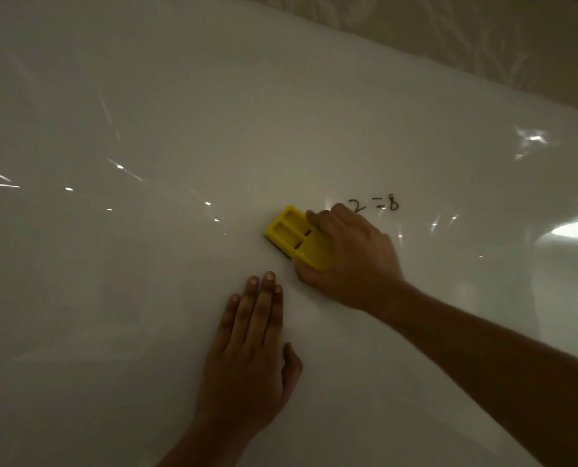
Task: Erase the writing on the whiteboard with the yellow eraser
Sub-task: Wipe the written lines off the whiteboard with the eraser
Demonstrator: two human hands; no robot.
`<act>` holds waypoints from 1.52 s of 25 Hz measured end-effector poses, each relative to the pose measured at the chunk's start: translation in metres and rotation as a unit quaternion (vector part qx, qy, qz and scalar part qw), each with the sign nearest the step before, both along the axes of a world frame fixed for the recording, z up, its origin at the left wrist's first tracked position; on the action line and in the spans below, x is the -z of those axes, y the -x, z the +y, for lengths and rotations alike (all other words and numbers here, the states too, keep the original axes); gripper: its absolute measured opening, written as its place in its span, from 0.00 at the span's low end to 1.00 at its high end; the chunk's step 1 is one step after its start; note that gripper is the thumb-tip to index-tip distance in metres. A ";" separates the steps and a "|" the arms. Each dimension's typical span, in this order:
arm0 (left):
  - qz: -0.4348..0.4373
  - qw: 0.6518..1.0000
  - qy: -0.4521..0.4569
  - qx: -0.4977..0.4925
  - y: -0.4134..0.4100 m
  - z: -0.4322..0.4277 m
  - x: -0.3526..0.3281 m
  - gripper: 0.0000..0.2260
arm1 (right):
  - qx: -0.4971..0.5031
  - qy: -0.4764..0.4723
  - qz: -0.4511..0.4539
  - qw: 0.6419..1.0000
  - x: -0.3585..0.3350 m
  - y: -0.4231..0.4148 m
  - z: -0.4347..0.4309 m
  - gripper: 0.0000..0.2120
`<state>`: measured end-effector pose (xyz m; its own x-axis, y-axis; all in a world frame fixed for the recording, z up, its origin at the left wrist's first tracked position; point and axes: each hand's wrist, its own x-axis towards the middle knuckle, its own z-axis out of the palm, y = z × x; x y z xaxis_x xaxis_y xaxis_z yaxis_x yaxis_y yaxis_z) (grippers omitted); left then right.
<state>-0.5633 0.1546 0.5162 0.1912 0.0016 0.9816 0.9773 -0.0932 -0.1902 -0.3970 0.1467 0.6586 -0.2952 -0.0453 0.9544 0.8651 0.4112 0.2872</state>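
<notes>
A glossy whiteboard point(146, 281) fills nearly the whole view. My right hand point(351, 261) grips a yellow eraser point(292, 234) and presses it flat on the board near the centre. Black writing "2 = 8" point(375, 205) stands just up and right of that hand; the "2" touches my knuckles. My left hand point(250, 352) lies flat on the board below the eraser, fingers extended and close together, holding nothing. The board to the left of the eraser shows no marks.
A beige patterned wall point(466, 38) shows beyond the board's top edge at upper right. Bright light reflections point(533, 141) glare on the board's right side and in streaks at left.
</notes>
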 end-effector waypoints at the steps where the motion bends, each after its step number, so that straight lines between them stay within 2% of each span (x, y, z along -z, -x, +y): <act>1: 0.002 1.000 -0.004 -0.003 0.001 0.001 -0.001 0.33 | 0.017 -0.002 0.034 0.999 -0.011 -0.019 0.001 0.31; 2: 0.003 1.000 -0.008 -0.002 0.002 0.004 0.000 0.33 | 0.030 0.011 0.117 0.993 -0.024 -0.041 0.005 0.31; 4: 0.001 1.000 -0.022 0.001 0.002 0.007 0.002 0.32 | 0.015 0.053 0.300 0.952 -0.053 -0.072 0.008 0.29; 5: 0.000 1.000 -0.027 -0.002 0.002 0.009 0.002 0.32 | -0.008 0.049 0.335 0.941 -0.057 -0.071 0.012 0.29; 6: 0.004 1.000 -0.030 -0.006 0.001 0.010 0.001 0.32 | -0.031 0.029 0.320 0.947 -0.055 -0.057 0.013 0.28; 7: 0.006 0.999 -0.031 -0.006 0.000 0.010 0.002 0.32 | -0.054 0.006 0.254 0.966 -0.045 -0.036 0.014 0.27; 9: 0.005 0.999 -0.035 -0.010 0.002 0.008 0.001 0.31 | -0.073 -0.028 0.038 0.996 -0.010 0.004 0.014 0.29; 10: 0.007 0.999 -0.035 -0.014 0.002 0.008 0.000 0.31 | -0.056 -0.036 -0.037 0.997 -0.001 0.004 0.015 0.31; 11: 0.010 0.999 -0.035 -0.016 0.002 0.007 0.000 0.31 | -0.042 -0.043 -0.055 0.997 -0.004 -0.011 0.016 0.31; 12: 0.013 0.999 -0.031 -0.015 0.001 0.007 0.001 0.31 | -0.030 -0.047 -0.009 0.998 -0.014 -0.033 0.018 0.31; 13: 0.015 0.999 -0.028 -0.012 0.001 0.007 0.002 0.31 | -0.028 -0.042 0.090 0.995 -0.029 -0.058 0.020 0.30; 15: 0.015 0.999 -0.032 -0.008 0.003 0.010 0.003 0.31 | -0.029 0.013 0.309 0.950 -0.059 -0.099 0.025 0.29; 16: 0.015 0.999 -0.035 -0.004 0.003 0.013 0.004 0.30 | -0.017 0.020 0.372 0.928 -0.067 -0.110 0.028 0.29; 17: 0.013 0.999 -0.040 -0.001 0.005 0.015 0.005 0.30 | -0.015 0.017 0.385 0.923 -0.066 -0.108 0.030 0.30; 19: 0.013 0.999 -0.049 -0.003 0.005 0.016 0.006 0.29 | -0.072 0.005 0.306 0.949 -0.036 -0.086 0.031 0.30; 21: 0.022 0.999 -0.048 -0.009 0.003 0.013 0.006 0.28 | -0.088 0.006 0.090 0.992 0.036 -0.070 0.030 0.29; 23: 0.021 0.999 -0.041 -0.005 0.003 0.011 0.006 0.26 | -0.050 0.029 -0.115 0.992 0.097 -0.084 0.027 0.27; 24: 0.018 0.999 -0.037 -0.003 0.003 0.011 0.006 0.26 | -0.013 0.025 -0.139 0.990 0.102 -0.106 0.029 0.25; 25: 0.015 0.999 -0.033 0.000 0.003 0.011 0.007 0.26 | 0.028 0.016 -0.075 0.997 0.098 -0.128 0.032 0.24; 26: 0.011 1.000 -0.028 0.003 0.003 0.010 0.007 0.26 | 0.056 0.010 0.066 0.996 0.089 -0.149 0.035 0.24; 27: 0.007 1.000 -0.024 0.005 0.003 0.010 0.007 0.27 | 0.060 0.031 0.224 0.972 0.077 -0.171 0.036 0.26; 28: 0.003 1.000 -0.019 0.004 0.003 0.011 0.008 0.27 | 0.046 0.052 0.369 0.927 0.076 -0.194 0.040 0.28; 29: 0.001 1.000 -0.016 0.003 0.002 0.011 0.008 0.27 | 0.003 0.061 0.470 0.881 0.086 -0.208 0.041 0.29; 30: -0.001 1.000 -0.014 0.003 0.001 0.011 0.009 0.27 | -0.020 0.069 0.504 0.861 0.110 -0.208 0.044 0.28; 31: -0.004 1.000 -0.013 0.004 0.000 0.010 0.009 0.27 | -0.028 0.086 0.501 0.861 0.144 -0.194 0.044 0.25; 33: -0.005 1.000 -0.015 -0.002 0.000 0.010 0.010 0.27 | -0.052 0.163 0.435 0.884 0.221 -0.143 0.030 0.18; 34: -0.004 1.000 -0.014 -0.001 0.001 0.010 0.010 0.27 | -0.005 0.201 0.335 0.921 0.254 -0.122 0.018 0.13; 35: -0.003 1.000 -0.012 0.001 0.001 0.010 0.010 0.27 | 0.006 0.189 0.204 0.961 0.284 -0.104 0.012 0.08; 36: -0.003 1.000 -0.009 0.004 0.001 0.009 0.009 0.27 | -0.009 0.162 0.065 0.985 0.312 -0.091 0.012 0.06; 37: -0.001 1.000 -0.005 0.008 0.002 0.008 0.008 0.27 | -0.032 0.136 -0.064 0.988 0.323 -0.086 0.012 0.06; 38: 0.003 1.000 0.000 0.013 0.004 0.005 0.007 0.28 | -0.022 0.104 -0.146 0.984 0.316 -0.086 0.010 0.08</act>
